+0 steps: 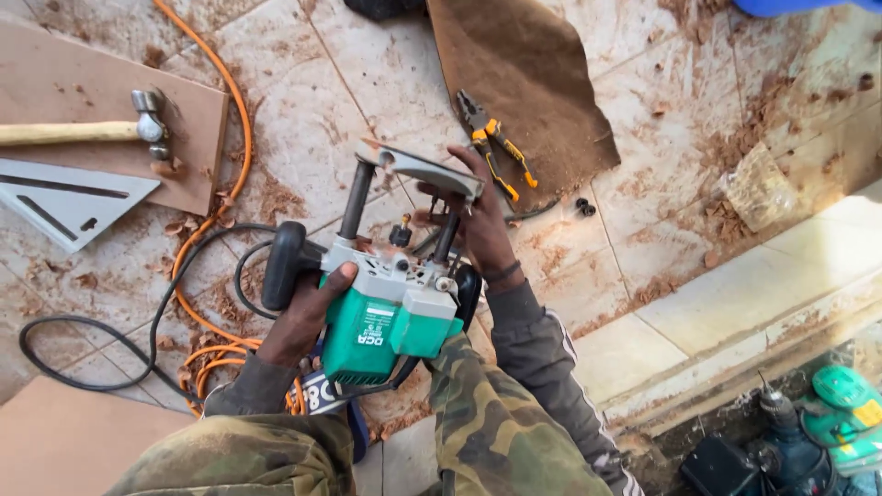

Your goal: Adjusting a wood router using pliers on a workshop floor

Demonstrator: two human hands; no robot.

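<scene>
I hold a green and grey plunge router (390,308) tipped on its side over my lap, its grey base plate (423,168) pointing away from me. My left hand (308,312) grips the green motor body beside the black side handle (283,264). My right hand (478,220) reaches up along the far side, fingers on the base plate and the right guide column. The router's black cord (138,340) trails over the tiled floor to the left.
Yellow-handled pliers (491,147) lie on a brown sheet (533,73) ahead. A hammer (92,130) and a grey triangular square (64,197) rest at left by a board (110,83). An orange cable (216,239) loops nearby. A green drill (827,413) lies lower right below a step.
</scene>
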